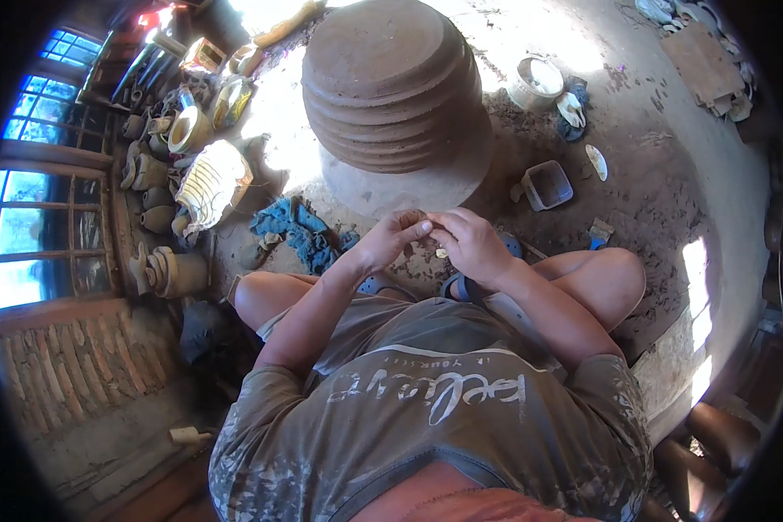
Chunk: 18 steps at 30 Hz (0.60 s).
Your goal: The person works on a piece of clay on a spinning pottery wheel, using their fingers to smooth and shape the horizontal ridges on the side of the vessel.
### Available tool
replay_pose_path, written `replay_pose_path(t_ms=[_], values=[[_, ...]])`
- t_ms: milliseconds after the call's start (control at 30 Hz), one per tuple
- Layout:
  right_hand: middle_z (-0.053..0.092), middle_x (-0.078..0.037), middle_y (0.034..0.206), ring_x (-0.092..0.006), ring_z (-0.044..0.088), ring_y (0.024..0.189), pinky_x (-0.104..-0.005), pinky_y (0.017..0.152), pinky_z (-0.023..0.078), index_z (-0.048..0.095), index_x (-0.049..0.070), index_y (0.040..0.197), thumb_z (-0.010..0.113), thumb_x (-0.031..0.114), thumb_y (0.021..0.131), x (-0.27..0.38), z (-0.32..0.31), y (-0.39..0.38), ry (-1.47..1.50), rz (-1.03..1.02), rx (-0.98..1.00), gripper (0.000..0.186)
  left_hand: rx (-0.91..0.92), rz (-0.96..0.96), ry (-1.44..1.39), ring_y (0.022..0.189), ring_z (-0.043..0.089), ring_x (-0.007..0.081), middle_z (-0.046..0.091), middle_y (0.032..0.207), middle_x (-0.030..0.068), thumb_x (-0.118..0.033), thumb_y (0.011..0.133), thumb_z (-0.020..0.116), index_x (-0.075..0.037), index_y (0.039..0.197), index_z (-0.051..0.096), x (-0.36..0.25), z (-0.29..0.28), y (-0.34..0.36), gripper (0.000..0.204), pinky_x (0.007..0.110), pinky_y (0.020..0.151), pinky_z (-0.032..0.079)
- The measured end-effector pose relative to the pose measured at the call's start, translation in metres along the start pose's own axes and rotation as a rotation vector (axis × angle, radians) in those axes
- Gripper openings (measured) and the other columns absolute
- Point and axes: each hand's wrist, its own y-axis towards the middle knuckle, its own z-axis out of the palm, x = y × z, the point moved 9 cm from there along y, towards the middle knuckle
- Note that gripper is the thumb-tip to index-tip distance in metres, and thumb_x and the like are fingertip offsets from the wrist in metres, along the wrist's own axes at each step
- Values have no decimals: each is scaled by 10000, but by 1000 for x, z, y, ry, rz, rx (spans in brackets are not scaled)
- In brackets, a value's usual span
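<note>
My left hand [400, 232] and my right hand [468, 242] meet fingertip to fingertip above my crossed legs, both with fingers pinched round something too small or hidden to make out. A small pale yellow object [441, 252] shows just below the right hand's fingers; I cannot tell if it is held. Beyond the hands stands a large brown clay vessel [387, 96] with horizontal ridges, on a grey round base [409, 196]. A crumpled blue cloth [291, 226] lies left of my hands, and a brush [598, 237] lies by my right knee.
A clear plastic container [548, 185], a small white oval object [596, 162] and a pale bucket [535, 83] sit to the right. Several pots [157, 217] and a pale ridged piece [213, 183] crowd the left side below windows [43, 244]. Flat brown boards [705, 70] lie far right.
</note>
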Motion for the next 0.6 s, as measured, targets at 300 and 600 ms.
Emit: replay_pose_path(t_ms=[300, 600], values=[[743, -186, 1059, -324, 753, 867, -385, 763, 598, 742, -28, 1100, 755, 65, 922, 0, -59, 22, 13, 99, -324, 202, -691, 343, 203, 790, 605, 160, 678, 914, 73, -350, 1134, 469, -28, 1125, 647, -110, -61, -57, 368, 308, 683, 455], [766, -169, 974, -249, 765, 807, -343, 737, 608, 776, -22, 984, 819, 72, 881, 18, -66, 74, 203, 188, -489, 146, -1162, 631, 677, 1183, 608, 270, 639, 1276, 159, -337, 957, 758, -52, 1407, 528, -286, -141, -50, 581, 364, 1047, 463]])
